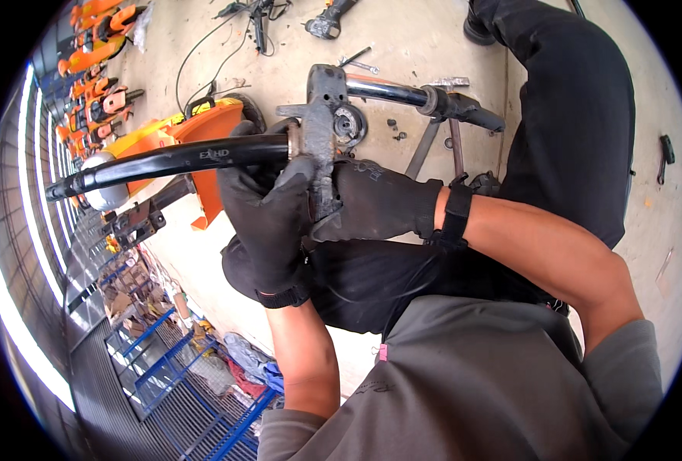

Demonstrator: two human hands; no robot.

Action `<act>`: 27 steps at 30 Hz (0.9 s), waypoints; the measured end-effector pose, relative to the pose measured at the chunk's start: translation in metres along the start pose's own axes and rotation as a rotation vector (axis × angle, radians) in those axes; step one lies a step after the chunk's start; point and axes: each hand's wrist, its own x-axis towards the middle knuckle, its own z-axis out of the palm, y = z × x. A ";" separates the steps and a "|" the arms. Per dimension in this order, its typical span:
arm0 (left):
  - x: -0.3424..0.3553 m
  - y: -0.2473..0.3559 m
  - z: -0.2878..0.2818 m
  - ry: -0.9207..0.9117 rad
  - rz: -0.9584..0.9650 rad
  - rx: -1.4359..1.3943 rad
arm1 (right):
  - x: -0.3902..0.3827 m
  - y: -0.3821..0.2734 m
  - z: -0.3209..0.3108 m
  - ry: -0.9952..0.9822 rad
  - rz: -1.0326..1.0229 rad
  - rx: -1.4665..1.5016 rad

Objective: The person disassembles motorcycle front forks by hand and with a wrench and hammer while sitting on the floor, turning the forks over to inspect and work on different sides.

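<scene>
A scooter front fork (322, 146) lies across in front of me, above my lap. It has a worn grey clamp in the middle, a long black tube (195, 155) running left and a chrome leg (387, 89) reaching to the upper right. My left hand (268, 203), in a black glove, is closed round the black tube where it meets the clamp, the thumb lying toward the clamp. From the right, my gloved right hand (379, 198) grips the near end of the clamp. Some of its fingers are hidden behind the metal.
Orange scooter bodywork (202, 127) stands left of the fork. A cordless power tool (326, 24), a wrench (362, 66) and a round metal part (349, 125) lie on the concrete floor. Several orange scooters (99, 107) line the far left; blue racks (156, 338) stand lower left.
</scene>
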 end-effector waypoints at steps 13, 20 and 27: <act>-0.007 -0.007 0.023 -0.005 0.203 0.136 | -0.003 0.039 0.000 -0.022 -0.173 0.258; 0.008 -0.023 0.018 -0.119 0.281 0.173 | -0.002 0.025 -0.010 -0.083 -0.036 0.243; 0.031 -0.033 0.003 -0.220 0.225 0.271 | 0.022 0.055 -0.010 -0.033 -0.237 0.283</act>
